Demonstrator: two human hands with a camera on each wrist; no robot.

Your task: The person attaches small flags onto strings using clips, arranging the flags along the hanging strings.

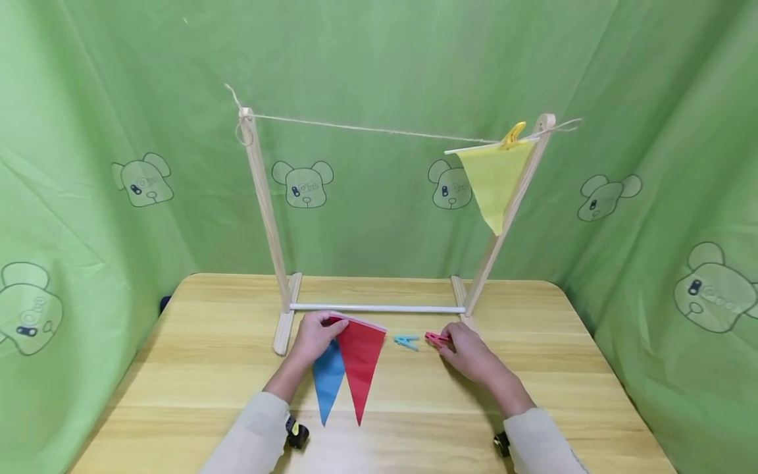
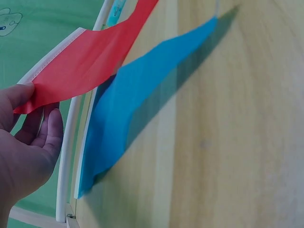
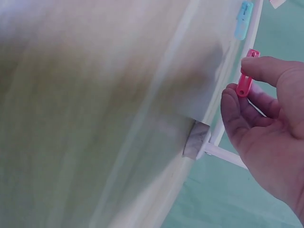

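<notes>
A red triangular pennant point(image 1: 362, 355) with a white top edge is pinched at its upper left corner by my left hand point(image 1: 315, 336). Partly behind it, a blue pennant point(image 1: 328, 378) lies on the table, as the left wrist view shows. My right hand point(image 1: 472, 353) pinches a red clothespin point(image 1: 435, 339) between thumb and fingers. A light blue clothespin point(image 1: 406, 342) lies on the table between the two hands. From the right end of the string point(image 1: 367, 129) hangs a yellow pennant point(image 1: 496, 181), clipped by a yellow clothespin point(image 1: 512, 135).
Two wooden posts, the left post point(image 1: 264, 204) and the right post point(image 1: 514, 197), hold up the string. A white rod point(image 1: 379, 308) joins their bases near the back of the wooden table point(image 1: 213, 368). Green curtain point(image 1: 379, 59) surrounds the table behind and at both sides.
</notes>
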